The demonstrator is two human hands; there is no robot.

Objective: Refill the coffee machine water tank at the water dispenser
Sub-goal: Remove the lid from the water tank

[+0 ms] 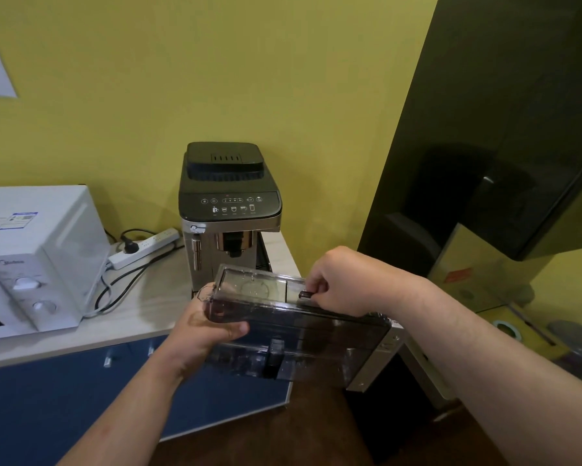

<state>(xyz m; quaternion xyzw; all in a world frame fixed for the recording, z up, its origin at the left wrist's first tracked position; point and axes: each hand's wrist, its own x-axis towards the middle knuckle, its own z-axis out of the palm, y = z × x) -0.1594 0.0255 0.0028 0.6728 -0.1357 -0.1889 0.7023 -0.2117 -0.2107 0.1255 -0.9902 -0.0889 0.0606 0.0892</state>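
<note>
A silver and black coffee machine (229, 210) stands on the counter against the yellow wall. In front of it I hold its clear, smoky plastic water tank (303, 334) in the air, long side toward me, tilted down to the right. My left hand (208, 334) grips the tank's left end from below, thumb on its side. My right hand (336, 284) is closed on the tank's top rim, pinching a small dark tab on the lid. No water shows inside the tank. No water dispenser is in view.
A white microwave (30, 260) sits at the left of the pale counter (141, 317), with a power strip (144, 247) and cables behind it. Blue cabinet doors (64, 398) are below. A tall dark fridge (484, 129) stands at the right.
</note>
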